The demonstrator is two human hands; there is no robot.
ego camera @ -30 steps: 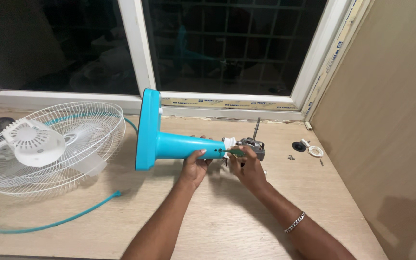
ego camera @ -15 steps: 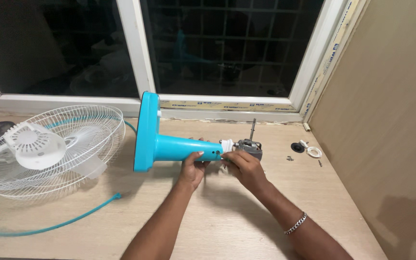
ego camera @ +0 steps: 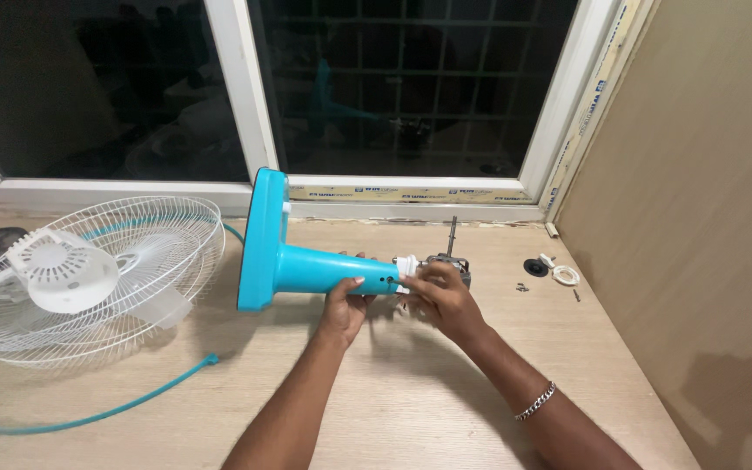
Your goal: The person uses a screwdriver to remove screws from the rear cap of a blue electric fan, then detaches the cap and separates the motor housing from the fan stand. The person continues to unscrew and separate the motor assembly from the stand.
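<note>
I've got the turquoise fan stand (ego camera: 306, 261) lying on its side mid-bench, round base at 9 o'clock, neck pointing to 3 o'clock. Left hand (ego camera: 343, 305) is wrapped under the neck, thumb on top, fingers curled tight round the tube, steadying it. Right hand (ego camera: 439, 296) sits at the white collar (ego camera: 407, 264) where the neck meets the bare motor (ego camera: 451, 264); fingers (ego camera: 424, 274) look pinched on something at that joint, but I can't tell whether it's a tool, a screw or the collar itself. Motor shaft (ego camera: 451, 233) sticks up toward 12 o'clock.

My read: the step in hand is working the joint between motor and stand, fastener or collar level. Can't tell loosening from tightening.

Next move, as I judge it, calls for the left grip to hold the tube against rotation while the right works in line with the joint; the stand will want to roll on its round base.

Loose bits at 3 o'clock of the motor: black knob (ego camera: 535, 267), white ring (ego camera: 567, 275), small screws (ego camera: 523, 285). White fan grille (ego camera: 89, 274) with motor cover lies at 9 o'clock, turquoise cord (ego camera: 89, 418) trailing across the bench (ego camera: 411, 409) toward 7 o'clock.
</note>
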